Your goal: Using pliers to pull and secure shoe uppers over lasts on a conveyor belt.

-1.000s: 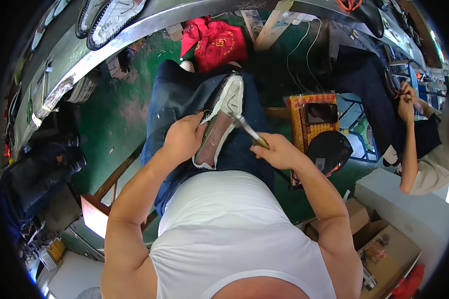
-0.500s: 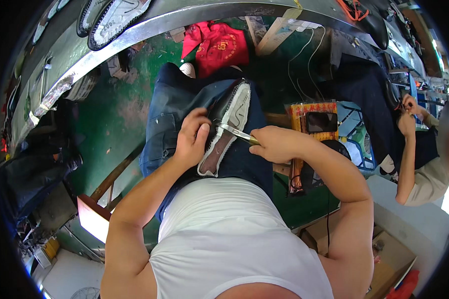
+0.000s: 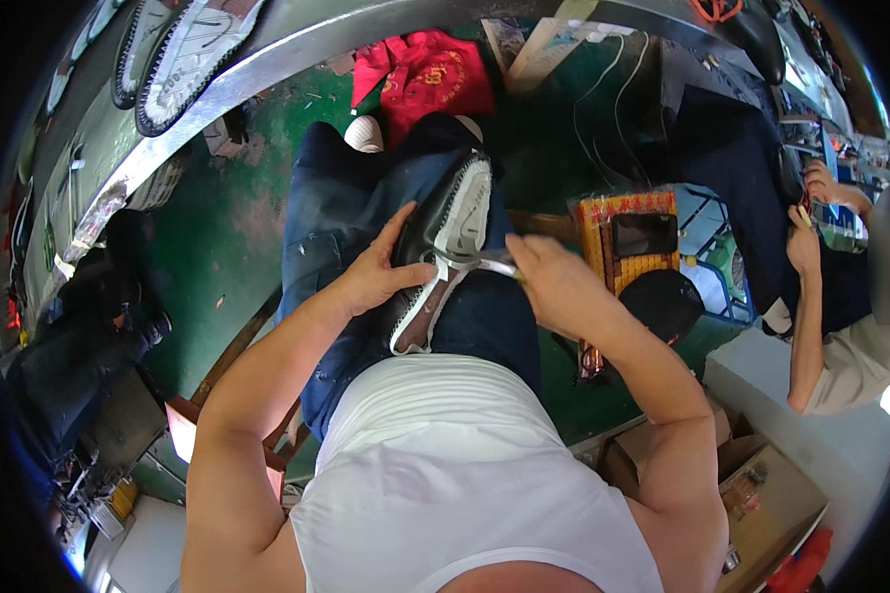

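A black shoe (image 3: pixel 463 212) lies sole side up along my lap. Its bottom is pale grey toward the toe and brown toward the heel, with stitching round the rim. My left hand (image 3: pixel 384 267) holds the shoe's left side, thumb on the bottom edge and fingers stretched along the dark upper. In my right hand (image 3: pixel 556 282) is a pair of metal pincers (image 3: pixel 489 264), smeared by motion. Their head is over the middle of the shoe's bottom; whether it touches is hard to tell.
Several stitched shoe parts (image 3: pixel 190 61) lie on the metal-edged bench (image 3: pixel 297 61) ahead. A phone (image 3: pixel 645 235) and a black cap (image 3: pixel 663 301) rest on a wooden-looking seat at right. A co-worker's hands (image 3: pixel 806 212) work farther right. Red cloth (image 3: pixel 420 84) lies below the bench.
My right hand and the pincers have shifted a little right and up. My left hand's fingers have straightened, and its thumb now lies on the shoe's bottom edge.
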Available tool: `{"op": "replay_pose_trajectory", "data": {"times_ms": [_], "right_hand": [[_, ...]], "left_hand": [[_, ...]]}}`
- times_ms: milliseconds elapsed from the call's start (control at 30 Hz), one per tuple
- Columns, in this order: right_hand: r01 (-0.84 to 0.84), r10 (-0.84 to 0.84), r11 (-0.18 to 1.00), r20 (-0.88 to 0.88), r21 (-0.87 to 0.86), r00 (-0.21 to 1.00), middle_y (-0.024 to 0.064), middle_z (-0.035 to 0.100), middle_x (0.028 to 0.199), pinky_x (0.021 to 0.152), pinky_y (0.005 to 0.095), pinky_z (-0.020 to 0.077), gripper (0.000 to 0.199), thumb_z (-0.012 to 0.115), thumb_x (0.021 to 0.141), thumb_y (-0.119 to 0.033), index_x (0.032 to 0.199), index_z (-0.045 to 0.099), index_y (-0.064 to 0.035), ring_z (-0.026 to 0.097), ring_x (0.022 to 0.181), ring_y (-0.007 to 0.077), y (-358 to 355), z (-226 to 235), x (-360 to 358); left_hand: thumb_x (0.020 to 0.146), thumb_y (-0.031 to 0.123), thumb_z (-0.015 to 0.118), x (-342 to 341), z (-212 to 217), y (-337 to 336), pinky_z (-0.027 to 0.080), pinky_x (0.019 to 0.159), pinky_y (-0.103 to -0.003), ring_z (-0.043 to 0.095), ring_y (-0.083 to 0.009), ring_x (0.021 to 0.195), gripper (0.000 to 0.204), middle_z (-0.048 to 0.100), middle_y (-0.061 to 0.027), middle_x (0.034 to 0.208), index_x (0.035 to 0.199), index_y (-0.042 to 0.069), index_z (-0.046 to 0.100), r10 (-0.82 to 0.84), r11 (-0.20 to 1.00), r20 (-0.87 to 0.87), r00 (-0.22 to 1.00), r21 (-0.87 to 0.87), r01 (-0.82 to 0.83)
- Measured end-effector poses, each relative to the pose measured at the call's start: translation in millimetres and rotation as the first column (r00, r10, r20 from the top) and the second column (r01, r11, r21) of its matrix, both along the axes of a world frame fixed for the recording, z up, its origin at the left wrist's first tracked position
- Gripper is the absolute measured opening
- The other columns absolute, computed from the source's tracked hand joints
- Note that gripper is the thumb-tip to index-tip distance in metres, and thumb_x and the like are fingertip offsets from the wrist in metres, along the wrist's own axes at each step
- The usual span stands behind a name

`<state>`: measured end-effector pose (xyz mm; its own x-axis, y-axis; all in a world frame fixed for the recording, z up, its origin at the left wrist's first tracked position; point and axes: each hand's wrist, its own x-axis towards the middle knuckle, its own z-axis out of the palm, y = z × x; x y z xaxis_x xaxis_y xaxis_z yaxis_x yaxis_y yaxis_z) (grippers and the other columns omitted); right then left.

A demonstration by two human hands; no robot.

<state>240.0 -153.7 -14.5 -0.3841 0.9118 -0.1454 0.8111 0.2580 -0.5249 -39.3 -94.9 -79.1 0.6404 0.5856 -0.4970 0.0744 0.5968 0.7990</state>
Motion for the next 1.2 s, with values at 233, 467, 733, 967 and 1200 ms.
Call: {"op": "replay_pose_trajectory", "data": {"times_ms": [233, 467, 733, 967, 1200], "right_hand": [[0.032, -0.135, 0.936, -0.276, -0.35, 0.952, 0.02, 0.064, 0.099, 0.082, 0.0433, 0.0501, 0.027, 0.065, 0.088, -0.012, 0.112, 0.06, 0.0009, 0.063, 0.092, 0.0389, 0, -29, 2], [-0.044, -0.074, 0.841, -0.194, -0.54, 0.978, 0.0178, 0.065, 0.089, 0.075, 0.0443, 0.0518, 0.023, 0.063, 0.092, -0.019, 0.106, 0.063, -0.0007, 0.064, 0.084, 0.0386, 26, -14, -2], [0.114, -0.11, 0.993, -0.243, 0.004, 0.964, 0.0176, 0.067, 0.094, 0.073, 0.045, 0.0522, 0.025, 0.064, 0.091, -0.021, 0.108, 0.062, -0.0021, 0.065, 0.085, 0.0382, -14, -62, -13], [0.107, -0.265, 0.873, -0.28, -0.476, 0.923, 0.0119, 0.068, 0.088, 0.068, 0.0361, 0.0527, 0.023, 0.063, 0.093, -0.018, 0.106, 0.062, 0.0001, 0.067, 0.076, 0.0246, -18, -54, 22], [0.15, -0.417, 0.748, -0.282, -0.647, 0.864, 0.0085, 0.065, 0.076, 0.062, 0.0318, 0.0485, 0.03, 0.052, 0.1, -0.027, 0.094, 0.059, 0.0015, 0.062, 0.064, 0.0182, 6, -3, 8]], "left_hand": [[0.085, 0.026, 0.069, 14, -5, -31, 0.024, 0.117, -0.043, 0.036, -0.0402, 0.137, 0.088, 0.031, -0.0229, 0.153, 0.155, 0.006, 0.02, 0.25, 0.747, -0.529, 0.811, 0.638, 0.185], [0.093, 0.021, 0.061, 3, -16, -33, 0.026, 0.116, -0.041, 0.029, -0.0412, 0.144, 0.081, 0.025, -0.0289, 0.155, 0.156, 0.002, 0.013, 0.198, 0.74, -0.34, 0.919, 0.667, 0.087], [0.095, 0.017, 0.056, 8, -5, -30, 0.033, 0.113, -0.041, 0.033, -0.0479, 0.139, 0.07, 0.019, -0.0307, 0.155, 0.156, 0.011, 0.021, 0.17, 0.621, -0.358, 0.918, 0.762, 0.182], [0.095, 0.012, 0.052, 21, 22, -30, 0.045, 0.103, -0.043, 0.043, -0.0479, 0.131, 0.061, 0.016, -0.0284, 0.157, 0.153, 0.024, 0.034, 0.083, 0.467, -0.609, 0.789, 0.723, 0.509], [0.097, 0.02, 0.046, 29, 36, -24, 0.055, 0.087, -0.048, 0.063, -0.0483, 0.102, 0.056, 0.025, -0.0281, 0.154, 0.151, 0.03, 0.035, 0.098, 0.537, -0.698, 0.709, 0.637, 0.553]]}}
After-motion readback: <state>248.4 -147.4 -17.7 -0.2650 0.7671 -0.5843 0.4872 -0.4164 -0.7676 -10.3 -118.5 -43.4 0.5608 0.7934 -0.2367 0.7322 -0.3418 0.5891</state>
